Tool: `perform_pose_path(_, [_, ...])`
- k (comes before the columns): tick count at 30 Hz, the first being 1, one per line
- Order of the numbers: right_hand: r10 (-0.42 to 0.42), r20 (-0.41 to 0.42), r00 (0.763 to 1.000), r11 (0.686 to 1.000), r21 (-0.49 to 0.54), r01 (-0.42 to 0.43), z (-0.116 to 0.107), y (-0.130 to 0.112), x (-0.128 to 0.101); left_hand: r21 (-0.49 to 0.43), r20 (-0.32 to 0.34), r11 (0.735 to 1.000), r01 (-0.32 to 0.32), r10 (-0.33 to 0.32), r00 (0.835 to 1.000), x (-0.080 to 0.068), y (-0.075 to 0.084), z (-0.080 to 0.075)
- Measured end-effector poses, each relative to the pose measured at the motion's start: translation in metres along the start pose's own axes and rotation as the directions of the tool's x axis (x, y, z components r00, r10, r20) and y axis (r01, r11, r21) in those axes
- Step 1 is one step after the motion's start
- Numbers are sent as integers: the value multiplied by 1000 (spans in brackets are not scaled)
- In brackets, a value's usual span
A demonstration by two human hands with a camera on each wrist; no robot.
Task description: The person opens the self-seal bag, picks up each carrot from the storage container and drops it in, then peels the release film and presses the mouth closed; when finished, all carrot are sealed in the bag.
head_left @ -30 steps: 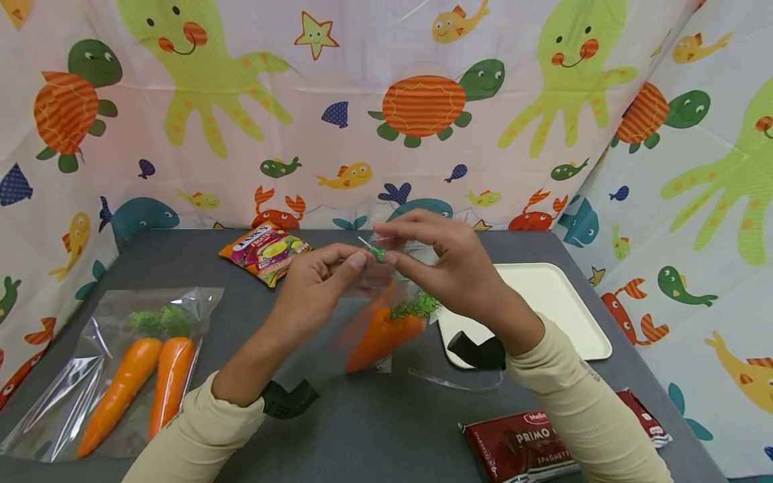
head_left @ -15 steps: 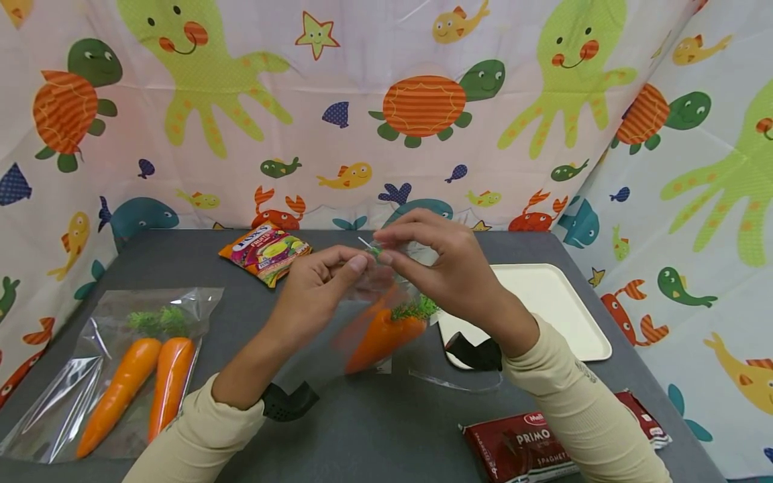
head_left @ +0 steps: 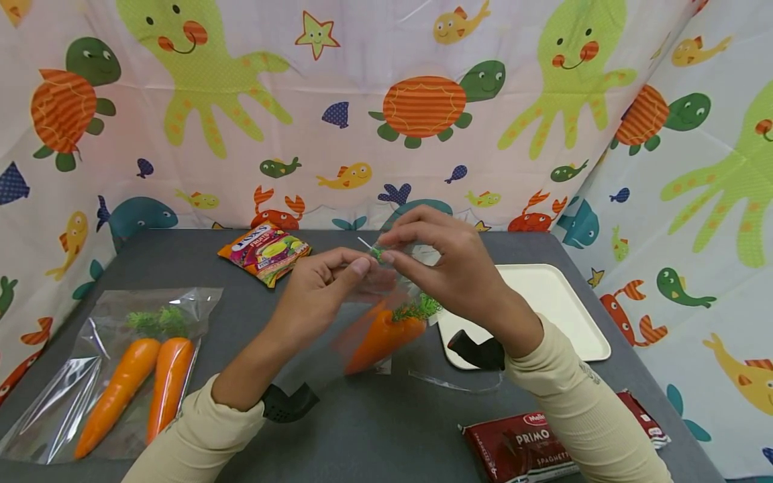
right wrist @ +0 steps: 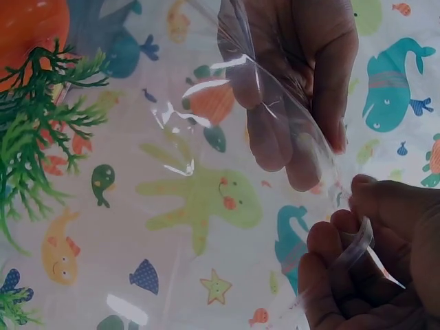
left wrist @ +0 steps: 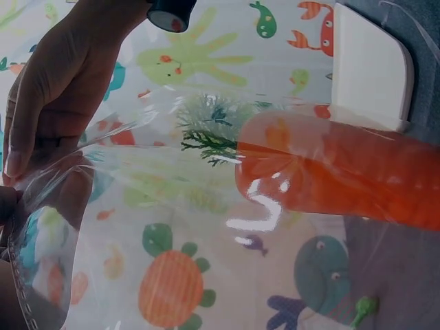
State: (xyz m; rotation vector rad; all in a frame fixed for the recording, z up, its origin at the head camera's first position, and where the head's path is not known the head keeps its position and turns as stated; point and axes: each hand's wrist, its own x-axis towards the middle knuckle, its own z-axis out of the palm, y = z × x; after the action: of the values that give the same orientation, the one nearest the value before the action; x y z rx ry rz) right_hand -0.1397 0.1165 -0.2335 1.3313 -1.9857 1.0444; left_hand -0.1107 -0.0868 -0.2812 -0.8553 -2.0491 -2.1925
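Note:
Between my two hands hangs a clear plastic bag (left wrist: 158, 165), its top edge pinched by both. My left hand (head_left: 320, 282) grips the edge between thumb and curled fingers. My right hand (head_left: 447, 261) pinches it just beside the left. A small green bit with a thin white stick (head_left: 365, 243) shows at the fingertips; what it is I cannot tell. In the right wrist view, a clear strip (right wrist: 354, 251) lies across the right fingers. Inside the bag, below the hands, is an orange carrot (head_left: 383, 339) with leafy green tops (right wrist: 41, 103).
On the left of the dark table lies another clear bag with two carrots (head_left: 121, 389). A candy packet (head_left: 266, 253) sits at the back, a cream tray (head_left: 555, 302) at the right. A red spaghetti packet (head_left: 519, 446) is partly under the right forearm. A patterned curtain (head_left: 338, 74) stands behind.
Both hands stay nearly in place at the bag's edge. The right hand's fingers shift only slightly; the bag and carrot barely move.

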Motion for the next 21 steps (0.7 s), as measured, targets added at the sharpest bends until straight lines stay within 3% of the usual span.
perform_pose_path(8, [5,10,1000,1000,-1,-5,1,0,0,5,-12,1000,5,-5,1000,-1,-1,0])
perform_pose_path(14, [55,25,998,993,99,-58,-2,1,-1,-4,-13,1000,19,-19,1000,-2,0,0])
perform_pose_path(17, [114,48,992,969,215,-122,-3,2,-2,-1,-6,1000,19,-19,1000,-1,1,1])
perform_pose_path(21, [227,94,969,901,358,-245,-5,5,-4,-5,7,1000,2,-2,1000,-1,2,2])
